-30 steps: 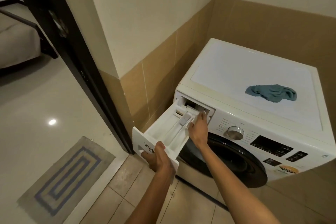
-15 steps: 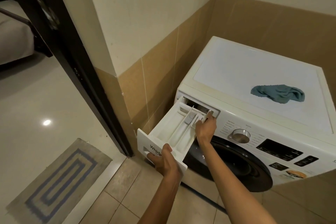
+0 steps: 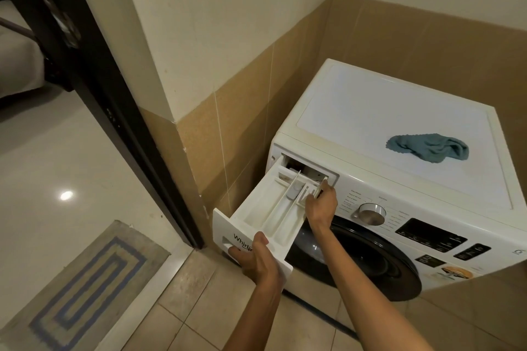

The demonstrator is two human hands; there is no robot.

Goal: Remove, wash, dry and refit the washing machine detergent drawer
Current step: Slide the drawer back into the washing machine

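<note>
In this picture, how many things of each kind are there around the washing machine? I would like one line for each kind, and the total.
washing machine: 1
detergent drawer: 1
control dial: 1
cloth, blue-grey: 1
floor mat: 1
hands: 2, the left hand and the right hand, both on the drawer
Total: 7

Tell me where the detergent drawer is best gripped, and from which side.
Probably the front panel, at its recessed handle, from below in front, as the left hand grips it. The drawer juts far out, so the right hand at its rear right wall steadies it.
</note>
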